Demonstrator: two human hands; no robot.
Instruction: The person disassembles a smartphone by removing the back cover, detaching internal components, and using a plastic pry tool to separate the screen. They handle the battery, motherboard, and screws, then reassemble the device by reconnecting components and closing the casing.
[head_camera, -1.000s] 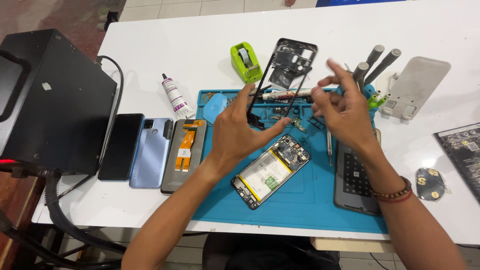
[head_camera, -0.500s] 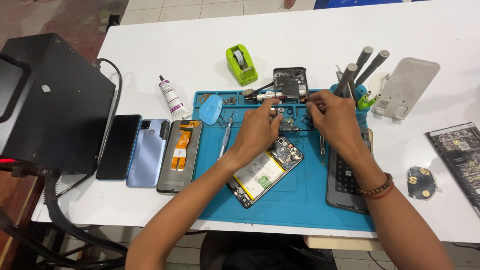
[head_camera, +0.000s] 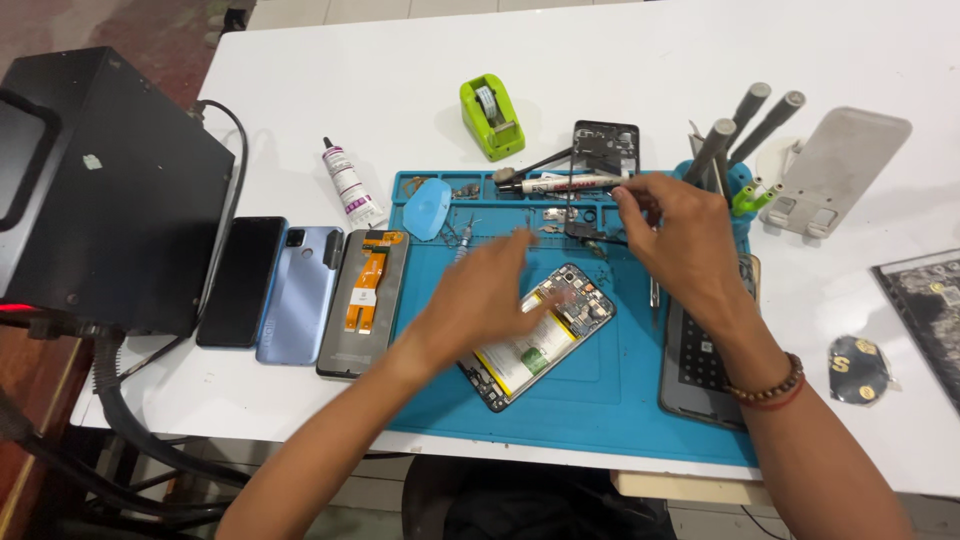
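Blue mat (head_camera: 620, 400) holds the opened phone (head_camera: 538, 335), long axis running seven to one o'clock, just under my blurred, spread left hand (head_camera: 480, 300); my right hand (head_camera: 680, 235), at two o'clock, pinches a small black part (head_camera: 583, 231).

Your opened smartphone with its back cover off (head_camera: 540, 335) lies flat on the blue silicone work mat, turned diagonally so its upper end points toward the far right and its lower end toward you. Its insides face up: a dark circuit board with small metal parts fills the upper end, and a pale battery with a yellow and green label fills the middle. Your blurred left hand partly covers its left edge. The small black part with a thin dark lead (head_camera: 590, 234) sits on the mat just beyond the phone's upper end, pinched at your right fingertips; its exact shape is too small to tell.
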